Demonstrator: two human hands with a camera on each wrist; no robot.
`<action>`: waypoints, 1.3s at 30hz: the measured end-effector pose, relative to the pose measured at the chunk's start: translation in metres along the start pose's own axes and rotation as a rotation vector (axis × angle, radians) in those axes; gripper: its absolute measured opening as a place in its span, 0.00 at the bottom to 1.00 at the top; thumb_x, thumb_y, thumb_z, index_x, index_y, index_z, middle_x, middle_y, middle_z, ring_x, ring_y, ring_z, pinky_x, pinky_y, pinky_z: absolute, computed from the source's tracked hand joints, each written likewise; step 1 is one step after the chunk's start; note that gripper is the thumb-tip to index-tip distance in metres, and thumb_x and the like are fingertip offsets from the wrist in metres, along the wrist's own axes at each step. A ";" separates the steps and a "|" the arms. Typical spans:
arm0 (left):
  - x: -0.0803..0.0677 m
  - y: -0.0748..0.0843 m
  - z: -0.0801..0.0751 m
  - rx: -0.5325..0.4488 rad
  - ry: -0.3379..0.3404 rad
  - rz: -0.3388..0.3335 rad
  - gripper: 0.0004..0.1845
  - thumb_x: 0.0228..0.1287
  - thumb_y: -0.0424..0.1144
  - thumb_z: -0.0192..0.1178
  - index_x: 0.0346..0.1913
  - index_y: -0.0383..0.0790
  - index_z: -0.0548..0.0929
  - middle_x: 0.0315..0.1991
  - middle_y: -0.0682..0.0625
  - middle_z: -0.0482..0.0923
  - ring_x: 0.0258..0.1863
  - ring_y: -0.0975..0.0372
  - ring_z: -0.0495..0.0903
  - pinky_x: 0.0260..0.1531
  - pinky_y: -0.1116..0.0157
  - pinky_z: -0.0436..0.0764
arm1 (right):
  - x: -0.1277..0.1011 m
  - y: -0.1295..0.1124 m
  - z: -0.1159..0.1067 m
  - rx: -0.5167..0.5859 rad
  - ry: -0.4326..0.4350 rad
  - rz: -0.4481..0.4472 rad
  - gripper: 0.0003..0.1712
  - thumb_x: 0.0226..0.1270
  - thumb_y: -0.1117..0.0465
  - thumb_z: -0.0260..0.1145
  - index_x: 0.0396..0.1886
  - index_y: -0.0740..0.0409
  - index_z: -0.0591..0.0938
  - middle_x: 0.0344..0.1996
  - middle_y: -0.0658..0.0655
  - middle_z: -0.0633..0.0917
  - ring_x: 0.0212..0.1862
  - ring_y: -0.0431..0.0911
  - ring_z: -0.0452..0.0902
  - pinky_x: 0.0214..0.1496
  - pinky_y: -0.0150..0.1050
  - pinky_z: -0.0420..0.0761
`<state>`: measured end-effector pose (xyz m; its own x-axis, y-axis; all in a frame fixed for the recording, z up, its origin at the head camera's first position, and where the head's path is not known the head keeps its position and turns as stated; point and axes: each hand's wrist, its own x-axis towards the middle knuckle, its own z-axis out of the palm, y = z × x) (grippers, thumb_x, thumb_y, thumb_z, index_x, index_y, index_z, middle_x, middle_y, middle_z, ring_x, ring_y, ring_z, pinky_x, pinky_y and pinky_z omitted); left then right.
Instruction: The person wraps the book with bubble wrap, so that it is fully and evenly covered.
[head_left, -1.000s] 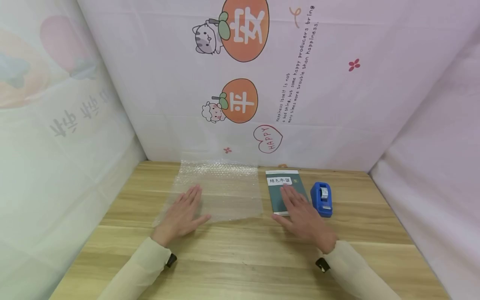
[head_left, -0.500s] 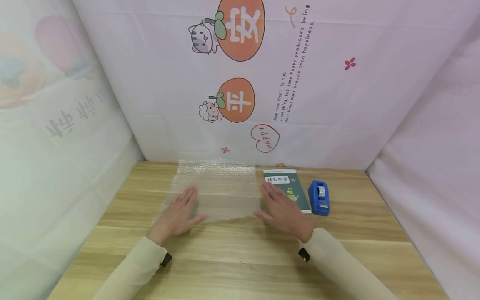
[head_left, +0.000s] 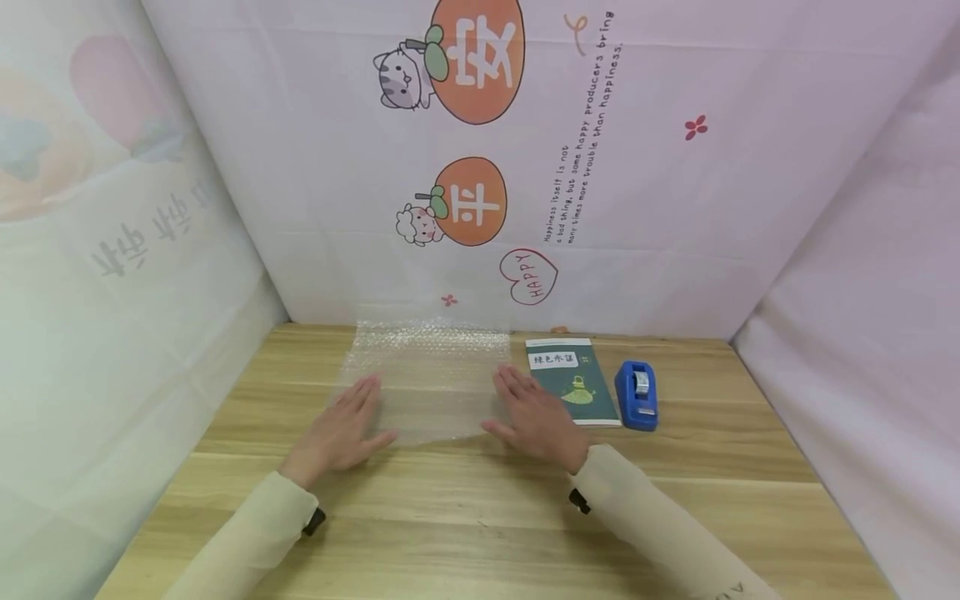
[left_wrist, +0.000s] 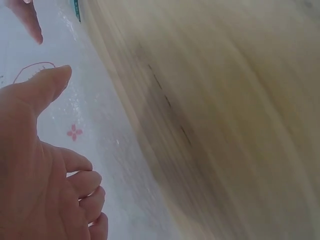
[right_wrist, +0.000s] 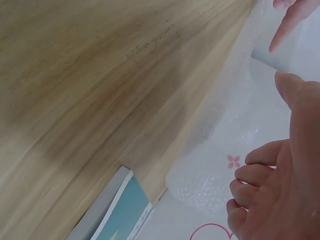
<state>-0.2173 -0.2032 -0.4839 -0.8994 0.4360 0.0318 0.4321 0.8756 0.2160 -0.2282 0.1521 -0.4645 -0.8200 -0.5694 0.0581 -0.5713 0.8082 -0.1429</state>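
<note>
A clear sheet of bubble wrap (head_left: 435, 354) lies flat on the wooden table, its far edge reaching the back wall. Over its left side is my left hand (head_left: 337, 429), fingers extended and thumb spread inward. My right hand (head_left: 538, 421) overlaps the sheet's right side in the head view, fingers pointing away from me. Neither hand holds anything. Just right of the sheet is a dark green book (head_left: 592, 379) with a white label, its cover uncovered except near the right hand. In the right wrist view, bubble wrap (right_wrist: 210, 145) shows beyond the fingertips.
A blue tape dispenser (head_left: 637, 400) stands right of the book. White printed cloth (head_left: 645, 275) forms the back wall, with more cloth on both sides. The wooden table (head_left: 480, 533) extends toward me between my forearms.
My right hand has moved left, off the book and over to the bubble wrap's right side, uncovering the book's cover. My left hand has shifted slightly left. The sheet and book stay put.
</note>
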 end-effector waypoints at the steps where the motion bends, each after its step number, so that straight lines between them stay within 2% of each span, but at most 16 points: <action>1: -0.001 -0.002 0.000 0.001 -0.004 -0.005 0.49 0.78 0.58 0.57 0.81 0.21 0.54 0.84 0.29 0.49 0.83 0.36 0.54 0.82 0.39 0.58 | 0.001 -0.001 0.001 0.004 -0.005 0.002 0.49 0.83 0.37 0.53 0.83 0.71 0.57 0.84 0.69 0.57 0.85 0.63 0.53 0.86 0.58 0.60; 7: -0.007 -0.013 0.002 -0.014 -0.016 -0.008 0.47 0.79 0.57 0.56 0.80 0.20 0.55 0.83 0.27 0.51 0.83 0.35 0.53 0.82 0.40 0.57 | 0.007 -0.004 0.006 0.025 -0.058 0.035 0.48 0.84 0.39 0.53 0.83 0.71 0.56 0.84 0.68 0.56 0.86 0.62 0.50 0.87 0.58 0.58; 11: -0.010 -0.017 0.003 -0.059 -0.029 -0.012 0.47 0.79 0.57 0.56 0.80 0.20 0.55 0.83 0.27 0.50 0.83 0.35 0.53 0.82 0.39 0.56 | 0.010 -0.003 0.014 0.038 -0.079 0.050 0.47 0.84 0.39 0.54 0.83 0.71 0.57 0.84 0.69 0.56 0.86 0.63 0.51 0.87 0.58 0.58; 16: -0.012 -0.017 0.003 -0.133 -0.079 -0.034 0.48 0.79 0.58 0.55 0.80 0.21 0.53 0.83 0.27 0.48 0.83 0.34 0.52 0.82 0.38 0.55 | 0.011 -0.004 0.022 0.040 -0.123 0.067 0.47 0.84 0.38 0.51 0.83 0.70 0.57 0.84 0.69 0.56 0.86 0.63 0.52 0.86 0.59 0.59; 20: -0.013 -0.014 0.004 -0.149 -0.121 -0.040 0.48 0.80 0.59 0.53 0.81 0.21 0.53 0.83 0.27 0.47 0.83 0.34 0.51 0.83 0.39 0.55 | 0.010 -0.006 0.024 0.049 -0.168 0.081 0.48 0.84 0.37 0.51 0.83 0.70 0.57 0.84 0.69 0.57 0.86 0.63 0.52 0.87 0.58 0.59; 28: -0.013 -0.012 0.010 -0.174 -0.131 -0.036 0.49 0.79 0.59 0.56 0.81 0.21 0.54 0.84 0.27 0.48 0.83 0.35 0.51 0.82 0.38 0.55 | 0.009 -0.010 0.024 0.046 -0.217 0.098 0.48 0.83 0.36 0.52 0.83 0.69 0.59 0.84 0.68 0.59 0.85 0.61 0.54 0.87 0.56 0.58; 36: -0.012 -0.010 0.017 -0.056 -0.101 0.021 0.48 0.77 0.58 0.58 0.78 0.19 0.59 0.81 0.24 0.54 0.81 0.33 0.57 0.80 0.38 0.61 | 0.009 -0.012 0.025 0.020 -0.234 0.111 0.49 0.83 0.35 0.52 0.83 0.68 0.58 0.84 0.67 0.58 0.86 0.60 0.54 0.88 0.54 0.57; 39: -0.012 -0.007 0.017 -0.046 -0.111 0.016 0.47 0.77 0.58 0.58 0.78 0.18 0.59 0.81 0.24 0.54 0.81 0.33 0.56 0.80 0.38 0.61 | 0.009 -0.013 0.025 0.036 -0.230 0.110 0.49 0.82 0.36 0.53 0.83 0.69 0.59 0.84 0.68 0.59 0.85 0.61 0.54 0.87 0.54 0.58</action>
<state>-0.2087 -0.2112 -0.5027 -0.8785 0.4721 -0.0725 0.4403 0.8592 0.2605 -0.2275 0.1328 -0.4873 -0.8453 -0.5009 -0.1856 -0.4743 0.8637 -0.1708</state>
